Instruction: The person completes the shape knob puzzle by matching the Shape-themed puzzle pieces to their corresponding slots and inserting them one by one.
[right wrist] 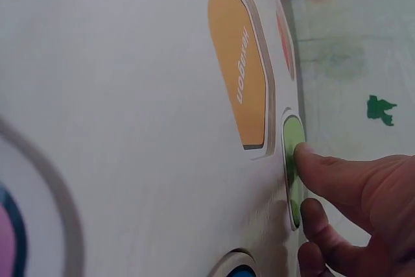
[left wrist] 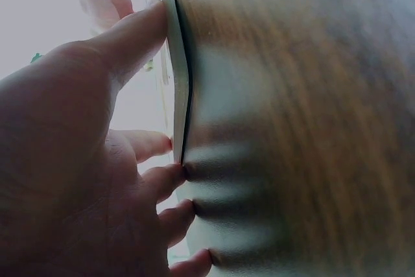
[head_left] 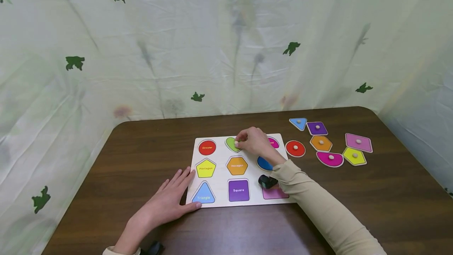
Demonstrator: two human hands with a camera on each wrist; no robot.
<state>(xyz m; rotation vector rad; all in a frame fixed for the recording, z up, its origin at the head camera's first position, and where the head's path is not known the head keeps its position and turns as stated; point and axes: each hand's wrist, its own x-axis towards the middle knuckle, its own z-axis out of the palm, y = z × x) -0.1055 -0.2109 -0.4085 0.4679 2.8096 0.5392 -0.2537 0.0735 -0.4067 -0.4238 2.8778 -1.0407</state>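
A white shape-puzzle board point(head_left: 220, 190) lies on the table, with coloured, labelled shape spaces. At its back edge my right hand point(head_left: 255, 141) pinches the small white knob of a green puzzle piece point(head_left: 231, 144) with thumb and fingertips. The right wrist view shows the green piece point(right wrist: 294, 173) at the board's far edge, thumb against its face. My left hand point(head_left: 168, 196) rests at the board's front left corner with fingers spread, the thumb by the triangle space point(head_left: 203, 194). My right hand and wrist partly cover the right column of shapes.
Right of the board lie several loose knobbed pieces: a red circle point(head_left: 295, 148), blue triangle point(head_left: 298, 123), purple square point(head_left: 317, 128), orange hexagon point(head_left: 321, 143), magenta semicircle point(head_left: 330, 159), yellow pentagon point(head_left: 354, 156) and pink four-sided piece point(head_left: 359, 143). A leaf-patterned curtain point(head_left: 212, 50) hangs behind the table.
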